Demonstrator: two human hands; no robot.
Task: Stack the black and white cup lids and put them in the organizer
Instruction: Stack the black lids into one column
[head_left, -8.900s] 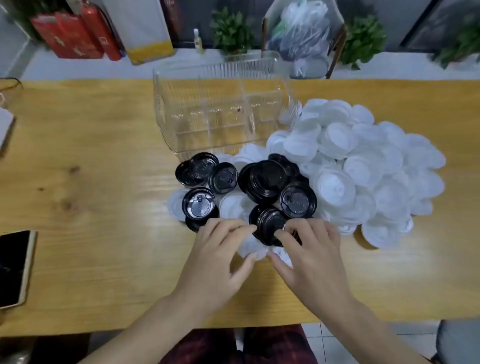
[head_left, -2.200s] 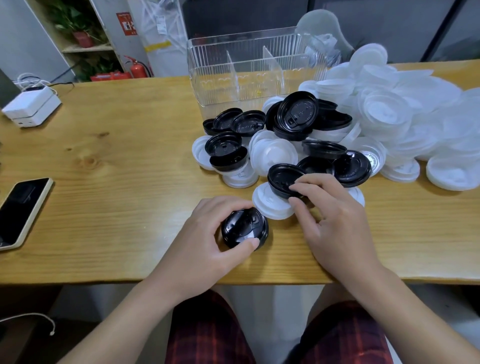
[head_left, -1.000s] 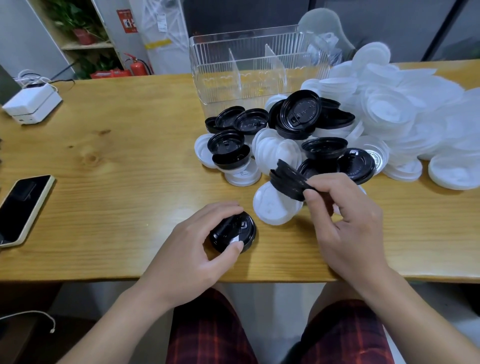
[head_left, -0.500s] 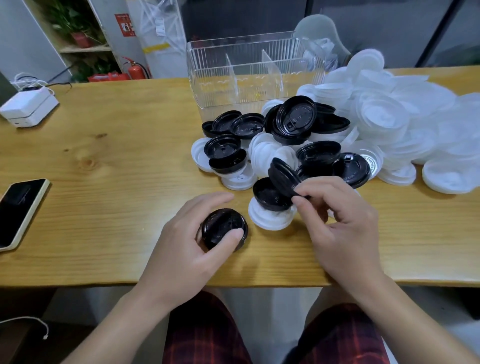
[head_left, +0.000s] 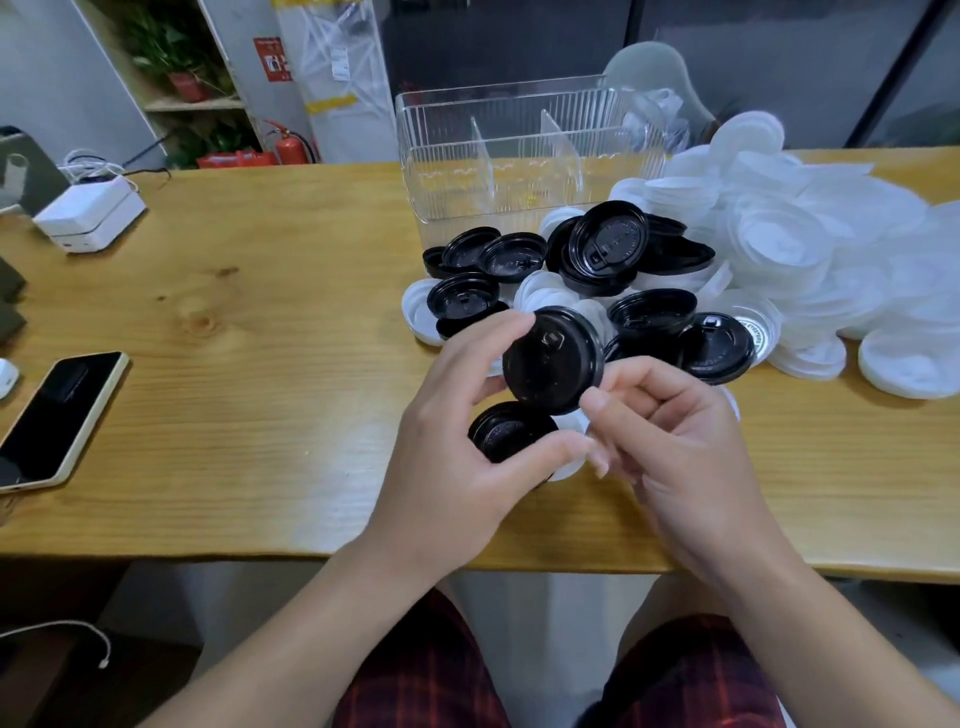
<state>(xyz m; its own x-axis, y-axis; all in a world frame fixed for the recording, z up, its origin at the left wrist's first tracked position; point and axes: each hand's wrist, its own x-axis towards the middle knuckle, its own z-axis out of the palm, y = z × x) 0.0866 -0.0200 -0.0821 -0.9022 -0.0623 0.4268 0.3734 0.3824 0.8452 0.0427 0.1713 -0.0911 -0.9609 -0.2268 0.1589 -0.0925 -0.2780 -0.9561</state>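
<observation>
Between both hands' grip: tilted black lid (head_left: 552, 358), raised.

Wooden tabletop (head_left: 270, 291), clear divided organizer (head_left: 524, 156) at its far edge, black lids (head_left: 470, 301) and white lids (head_left: 831, 270) heaped just before it, phone (head_left: 57, 421) and white box (head_left: 91, 213) at left

No text can be read with certainty. A white lid (head_left: 751, 329), near the right edge of the table (head_left: 260, 364), carries a round printed ring of letters, too small to read. A red-and-white sign (head_left: 274, 60) on the wall behind is blurred.
</observation>
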